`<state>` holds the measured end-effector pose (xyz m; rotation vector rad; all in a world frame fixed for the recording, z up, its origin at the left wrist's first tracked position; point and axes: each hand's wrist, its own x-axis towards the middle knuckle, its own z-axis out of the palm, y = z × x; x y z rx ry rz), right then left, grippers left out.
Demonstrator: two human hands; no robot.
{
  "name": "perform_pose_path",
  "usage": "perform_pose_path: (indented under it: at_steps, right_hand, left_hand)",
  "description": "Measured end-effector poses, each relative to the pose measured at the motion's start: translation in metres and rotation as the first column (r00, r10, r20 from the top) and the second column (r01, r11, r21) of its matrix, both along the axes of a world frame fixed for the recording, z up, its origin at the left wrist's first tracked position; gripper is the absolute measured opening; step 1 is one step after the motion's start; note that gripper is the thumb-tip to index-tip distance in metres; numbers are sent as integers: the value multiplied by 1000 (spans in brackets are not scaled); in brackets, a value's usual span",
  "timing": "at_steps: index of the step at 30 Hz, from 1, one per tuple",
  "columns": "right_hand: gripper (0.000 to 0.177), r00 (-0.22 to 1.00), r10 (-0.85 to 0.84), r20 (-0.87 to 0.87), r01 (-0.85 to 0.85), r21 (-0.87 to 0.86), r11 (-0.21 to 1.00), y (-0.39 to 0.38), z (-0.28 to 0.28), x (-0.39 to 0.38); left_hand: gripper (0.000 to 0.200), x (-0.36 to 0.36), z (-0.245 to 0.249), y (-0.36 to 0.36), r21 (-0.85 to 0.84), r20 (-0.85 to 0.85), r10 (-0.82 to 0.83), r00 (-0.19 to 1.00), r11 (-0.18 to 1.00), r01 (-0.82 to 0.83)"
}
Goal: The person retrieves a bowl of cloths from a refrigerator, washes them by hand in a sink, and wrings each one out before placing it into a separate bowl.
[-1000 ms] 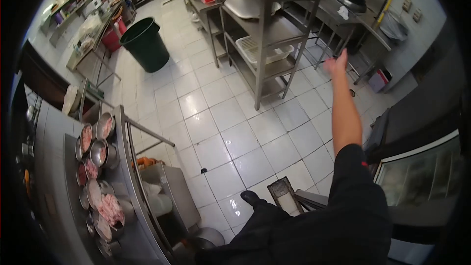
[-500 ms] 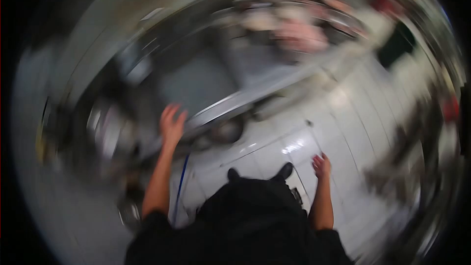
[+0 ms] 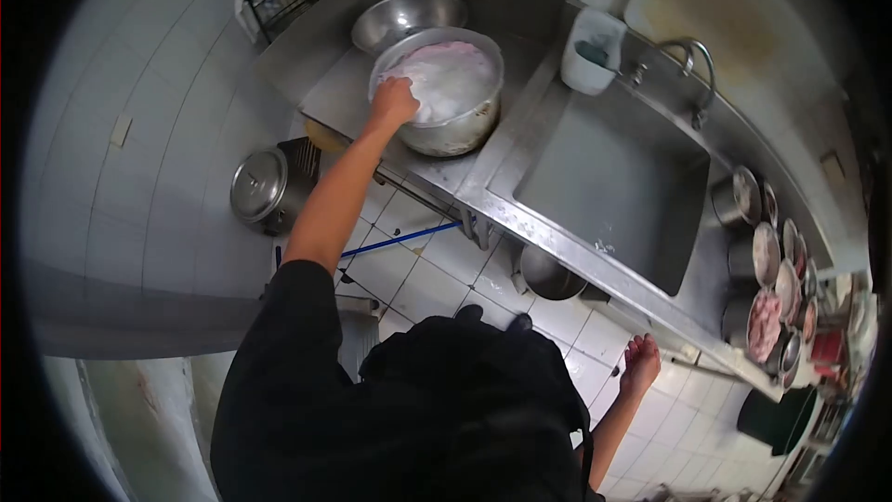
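left hand: 11 o'clock, fingers curled at the pot rim, grip unclear | right hand: 4 o'clock, open, empty, below the sink surface edge

White tiled floor, pale tiled wall, steel counter with sink basin, faucet
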<state>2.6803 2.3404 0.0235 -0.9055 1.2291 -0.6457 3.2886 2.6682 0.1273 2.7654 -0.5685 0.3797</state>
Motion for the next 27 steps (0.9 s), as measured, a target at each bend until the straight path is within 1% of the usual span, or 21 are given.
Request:
perform_pose_path:
  at_steps: [2,3,5,6,8,9,10,12,13,14,15,16,18,19,20,21,22,23,24,26,27]
  right_hand:
    - [27,998,60,-16,-62,-130,990,-11,26,36]
    - [27,994,96,-47,-103,-196,975,-19,34,52]
    - [22,981,164,-102,-188,-310,932,-33,51,85]
    - [19,976,193,-103,-218,-377,900,-37,60,105]
    - [19,938,303,-167,-346,-458,819,-48,74,153]
    - [20,908,380,-176,-416,-492,765,-49,82,182]
    - [21,873,449,-192,-478,-527,703,-47,92,210]
    - [21,786,553,-276,-602,-546,582,-35,115,265]
    - [20,745,592,-307,-639,-580,504,-26,125,290]
    - [20,701,625,-343,-672,-610,420,-16,134,312]
    - [20,675,661,-329,-682,-621,387,-6,138,333]
    - [19,650,693,-312,-683,-639,353,5,143,355]
    - [17,578,717,-388,-678,-718,158,31,162,396]
    - [17,543,735,-406,-667,-740,84,43,170,418]
    - [18,509,748,-426,-649,-761,8,56,177,445]
    - [22,499,750,-433,-642,-766,-15,69,181,474]
    - [27,485,753,-444,-640,-768,-40,84,183,501]
    - [35,490,751,-442,-608,-791,-69,102,195,527]
    - [42,497,750,-437,-573,-814,-95,119,209,553]
    - [52,562,734,-383,-486,-870,-81,145,228,605]
    - [51,586,718,-376,-445,-889,-103,156,240,624]
  left_hand:
    - [25,32,-20,5,111,-92,122,988,988,-111]
    - [25,39,-20,6,172,-134,182,974,972,-158]
    - [23,47,-15,3,150,-205,208,957,972,-179]
    - [23,48,-11,1,142,-237,223,946,971,-193]
    - [24,49,-3,-5,143,-176,182,967,977,-158]
    - [24,53,1,-8,150,-142,156,977,979,-135]
    - [24,57,4,-13,141,-150,183,972,977,-162]
    - [25,66,6,-20,116,-172,225,959,971,-207]
    - [25,71,0,-18,139,-211,225,951,970,-199]
    - [26,78,-7,-16,158,-252,225,941,969,-189]
    - [26,85,-13,-14,172,-289,223,931,969,-179]
    - [27,92,-14,-12,154,-286,209,935,973,-170]
    - [28,114,-12,-9,120,-270,171,948,982,-143]
    - [25,118,-3,-7,60,-264,108,958,994,-95]
    - [22,120,22,-8,-1,-253,44,966,999,-46]
    - [20,120,50,-9,-66,-239,-15,971,998,-1]
    - [21,111,79,-9,-114,-265,-93,960,991,65]
    - [22,106,112,-9,-163,-276,-171,946,978,129]
    - [23,110,132,-10,-177,-238,-214,947,969,175]
    - [24,115,167,-12,-198,-186,-288,939,948,251]
    - [24,114,185,-14,-207,-170,-317,933,937,281]
